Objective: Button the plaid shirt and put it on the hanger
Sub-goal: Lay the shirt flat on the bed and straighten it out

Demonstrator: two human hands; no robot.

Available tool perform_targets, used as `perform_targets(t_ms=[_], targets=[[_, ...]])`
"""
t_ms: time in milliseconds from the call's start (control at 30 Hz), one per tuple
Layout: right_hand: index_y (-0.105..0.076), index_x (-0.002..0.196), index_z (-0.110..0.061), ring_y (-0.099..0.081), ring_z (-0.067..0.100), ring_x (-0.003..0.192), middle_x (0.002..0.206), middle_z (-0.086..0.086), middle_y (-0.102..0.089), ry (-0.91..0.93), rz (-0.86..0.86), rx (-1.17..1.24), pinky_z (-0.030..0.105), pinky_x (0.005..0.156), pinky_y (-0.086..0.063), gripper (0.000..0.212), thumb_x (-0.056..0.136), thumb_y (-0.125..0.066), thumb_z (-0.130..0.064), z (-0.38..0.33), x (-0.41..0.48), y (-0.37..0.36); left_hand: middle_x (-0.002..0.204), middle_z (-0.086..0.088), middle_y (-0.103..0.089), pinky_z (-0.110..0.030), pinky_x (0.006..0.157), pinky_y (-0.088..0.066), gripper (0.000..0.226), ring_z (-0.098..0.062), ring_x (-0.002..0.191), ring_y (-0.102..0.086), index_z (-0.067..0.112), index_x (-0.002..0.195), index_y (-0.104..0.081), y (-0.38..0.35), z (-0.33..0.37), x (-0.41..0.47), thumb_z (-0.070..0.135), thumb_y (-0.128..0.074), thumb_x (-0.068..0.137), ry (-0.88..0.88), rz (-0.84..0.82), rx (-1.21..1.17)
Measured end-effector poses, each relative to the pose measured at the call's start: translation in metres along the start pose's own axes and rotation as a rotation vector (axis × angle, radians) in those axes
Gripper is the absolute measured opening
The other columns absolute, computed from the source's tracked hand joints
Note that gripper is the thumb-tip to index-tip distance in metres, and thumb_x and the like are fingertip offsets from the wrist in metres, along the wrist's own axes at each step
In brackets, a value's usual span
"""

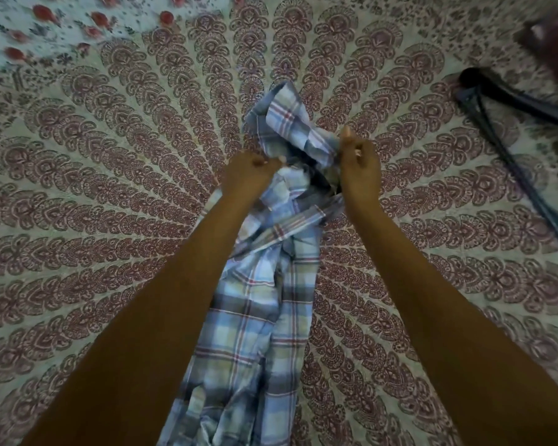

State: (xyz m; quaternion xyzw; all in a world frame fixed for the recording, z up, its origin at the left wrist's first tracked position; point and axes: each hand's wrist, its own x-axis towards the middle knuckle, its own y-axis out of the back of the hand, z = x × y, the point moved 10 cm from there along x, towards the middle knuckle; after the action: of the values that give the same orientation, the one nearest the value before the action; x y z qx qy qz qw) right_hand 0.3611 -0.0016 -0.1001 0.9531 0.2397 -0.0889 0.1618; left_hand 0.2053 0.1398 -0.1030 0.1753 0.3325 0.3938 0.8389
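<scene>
Two grips: left hand (248,175) and right hand (358,162) each pinch the bunched plaid shirt (255,317).
Risk: twisted fabric may misalign the fastening.
Hanger (512,149): 2 o'clock, well apart.

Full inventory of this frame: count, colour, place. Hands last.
plaid shirt: 1, blue-white with red lines, centre, bunched
hanger: 1, dark, right side, lying apart from the shirt
sheet: 1, cream with maroon print, under everything
floral cloth: 1, white with red flowers, top left
blurred object: 1, dark, top right corner, unidentifiable
left hand: 1, grips the shirt
right hand: 1, grips the shirt
</scene>
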Motion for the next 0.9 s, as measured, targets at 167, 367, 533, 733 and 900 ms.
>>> perform_targets(t_ms=[167, 367, 533, 733, 900], targets=[[-0.064, 0.089, -0.017, -0.06, 0.018, 0.065, 0.077, 0.006, -0.064, 0.058, -0.16, 0.046, 0.035, 0.062, -0.051, 0.014, 0.083, -0.066, -0.029, -0.012, 0.006, -0.002, 0.113, -0.015, -0.064, -0.04, 0.095, -0.047, 0.056, -0.03, 0.104, -0.059, 0.009, 0.113, -0.061, -0.032, -0.008, 0.043, 0.054, -0.061, 0.08, 0.092, -0.142, 0.191], [-0.059, 0.087, -0.011, -0.059, 0.007, 0.05, 0.062, -0.005, -0.062, -0.006, -0.148, 0.181, 0.021, 0.049, -0.05, 0.018, 0.096, -0.047, -0.02, -0.016, 0.006, 0.031, 0.101, -0.007, -0.06, -0.031, 0.08, -0.045, 0.034, -0.022, 0.09, -0.057, 0.004, 0.115, -0.059, -0.028, 0.011, 0.041, 0.021, -0.063, 0.086, 0.02, -0.021, -0.144], [-0.051, 0.116, -0.017, -0.052, 0.016, 0.088, 0.101, 0.004, -0.055, -0.02, -0.031, 0.094, 0.036, 0.082, -0.045, 0.026, 0.101, -0.029, -0.02, -0.049, 0.0, 0.065, 0.093, 0.004, -0.057, -0.022, 0.066, -0.048, 0.032, -0.015, 0.076, -0.055, 0.01, 0.129, -0.043, 0.028, 0.042, 0.004, 0.016, -0.045, 0.097, -0.14, 0.178, -0.383], [-0.026, 0.126, -0.015, -0.046, -0.014, 0.084, 0.101, -0.024, -0.037, 0.275, -0.399, -0.052, 0.0, 0.068, -0.044, 0.044, 0.093, -0.054, -0.02, -0.145, -0.057, 0.066, 0.071, -0.004, -0.05, -0.019, 0.061, -0.042, 0.016, -0.005, 0.061, -0.047, 0.016, 0.081, -0.053, 0.114, 0.104, -0.073, 0.024, -0.05, 0.095, -0.293, 0.15, -0.225], [-0.044, 0.102, -0.018, -0.056, 0.028, 0.078, 0.089, 0.008, -0.056, 0.507, -0.281, -0.111, 0.038, 0.067, -0.045, 0.017, 0.092, -0.052, -0.007, -0.215, -0.113, 0.109, 0.056, -0.004, -0.03, -0.028, 0.054, -0.026, 0.04, -0.016, 0.052, -0.032, 0.014, 0.056, -0.038, 0.186, 0.152, -0.17, 0.021, -0.055, 0.092, -0.399, 0.311, -0.061]])
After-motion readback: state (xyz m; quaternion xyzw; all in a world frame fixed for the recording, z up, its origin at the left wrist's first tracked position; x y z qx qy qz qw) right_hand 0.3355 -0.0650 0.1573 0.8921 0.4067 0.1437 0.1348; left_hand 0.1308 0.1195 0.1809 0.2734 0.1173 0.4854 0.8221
